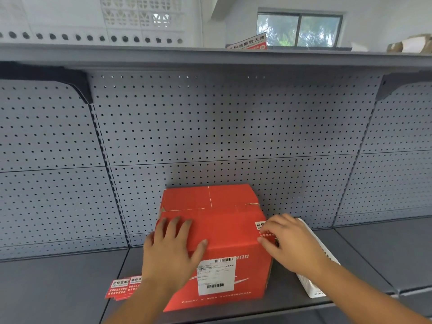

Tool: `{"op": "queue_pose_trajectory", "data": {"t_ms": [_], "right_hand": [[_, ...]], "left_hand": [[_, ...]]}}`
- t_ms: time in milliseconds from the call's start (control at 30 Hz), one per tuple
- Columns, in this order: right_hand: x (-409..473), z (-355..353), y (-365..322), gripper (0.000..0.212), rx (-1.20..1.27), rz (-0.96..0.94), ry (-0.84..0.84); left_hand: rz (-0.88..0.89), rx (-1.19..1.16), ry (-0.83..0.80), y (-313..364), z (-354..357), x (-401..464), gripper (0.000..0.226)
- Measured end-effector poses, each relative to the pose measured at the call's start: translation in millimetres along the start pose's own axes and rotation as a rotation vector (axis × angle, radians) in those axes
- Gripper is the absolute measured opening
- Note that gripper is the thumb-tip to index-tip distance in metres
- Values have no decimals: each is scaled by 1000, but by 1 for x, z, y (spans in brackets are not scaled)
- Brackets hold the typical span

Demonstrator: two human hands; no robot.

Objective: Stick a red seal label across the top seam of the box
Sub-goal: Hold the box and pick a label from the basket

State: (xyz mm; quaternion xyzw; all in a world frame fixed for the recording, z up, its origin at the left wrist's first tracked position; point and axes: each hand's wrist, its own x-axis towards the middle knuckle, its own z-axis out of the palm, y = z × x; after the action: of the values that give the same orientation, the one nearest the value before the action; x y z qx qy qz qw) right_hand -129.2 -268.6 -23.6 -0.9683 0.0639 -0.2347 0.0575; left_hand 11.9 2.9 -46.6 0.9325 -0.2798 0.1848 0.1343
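A red cardboard box (224, 230) stands on the grey shelf (58, 288), with a white shipping label on its near face. My left hand (171, 251) lies flat on the box top near its left front corner, fingers spread. My right hand (292, 242) rests at the box's right top edge, fingertips pressing a red seal label (263, 229) with white lettering onto that edge. Part of the label is hidden under my fingers. A light seam line runs across the far part of the top.
A small stack of red seal labels (122, 287) lies on the shelf left of the box. A white perforated basket (313, 272) sits right of the box behind my right forearm. Grey pegboard backs the shelf; another red label sheet (247, 43) stands on the upper shelf.
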Motion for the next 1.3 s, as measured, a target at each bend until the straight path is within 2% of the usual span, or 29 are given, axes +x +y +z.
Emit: {"op": "queue_pose_trajectory", "data": {"t_ms": [367, 1100, 1300], "right_hand": [[6, 1, -1, 6, -5, -82, 53], [9, -12, 8, 25, 28, 132, 149], [3, -16, 15, 18, 58, 228, 178]], "left_hand": [[4, -8, 16, -1, 0, 3, 68], [19, 20, 10, 0, 2, 1, 68], [19, 18, 18, 0, 2, 1, 69]]}}
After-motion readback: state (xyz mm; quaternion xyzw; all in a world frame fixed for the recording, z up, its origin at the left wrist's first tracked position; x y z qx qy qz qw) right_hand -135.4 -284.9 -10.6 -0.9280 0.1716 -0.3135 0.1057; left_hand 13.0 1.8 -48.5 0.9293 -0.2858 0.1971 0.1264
